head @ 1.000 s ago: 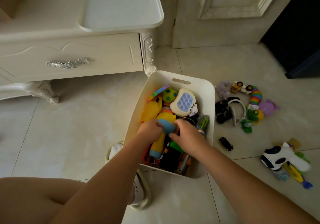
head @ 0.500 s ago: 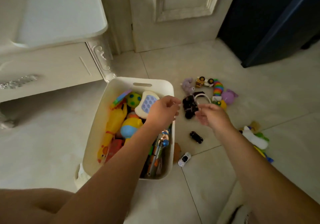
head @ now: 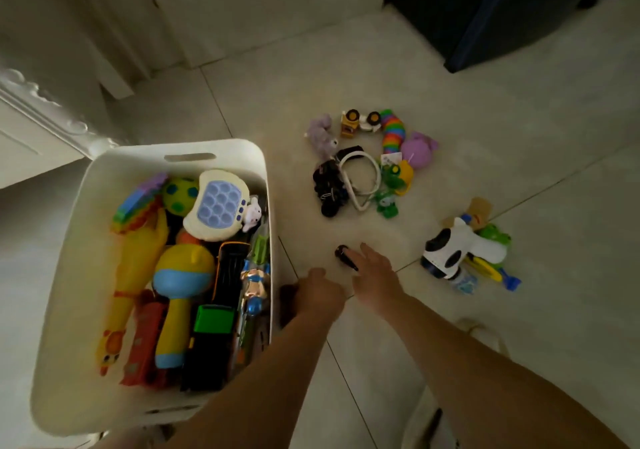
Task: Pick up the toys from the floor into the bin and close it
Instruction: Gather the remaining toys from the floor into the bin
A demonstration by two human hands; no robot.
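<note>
The white bin [head: 258, 157] stands open on the floor at the left, filled with several toys. My left hand [head: 317, 292] is low beside the bin's right wall with its fingers curled down; what lies under it is hidden. My right hand [head: 375, 275] reaches with straight fingers onto a small black toy car [head: 344, 256] on the tiles. Further off lies a cluster of toys: a black vehicle [head: 327, 185], a white headband [head: 360, 174], a rainbow slug [head: 393, 131] and purple plush figures [head: 322, 135]. A black-and-white cow toy [head: 450, 251] lies at the right.
A dark brown object [head: 286, 296] sits between the bin and my left hand. A white ornate cabinet [head: 38, 116] stands behind the bin at the left, a cream door [head: 242, 8] at the back, and dark furniture [head: 502, 8] at the upper right.
Both hands have dropped from above the bin's edge to the floor right of the bin. The right hand now reaches the black car, and the small white car is hidden from sight.
</note>
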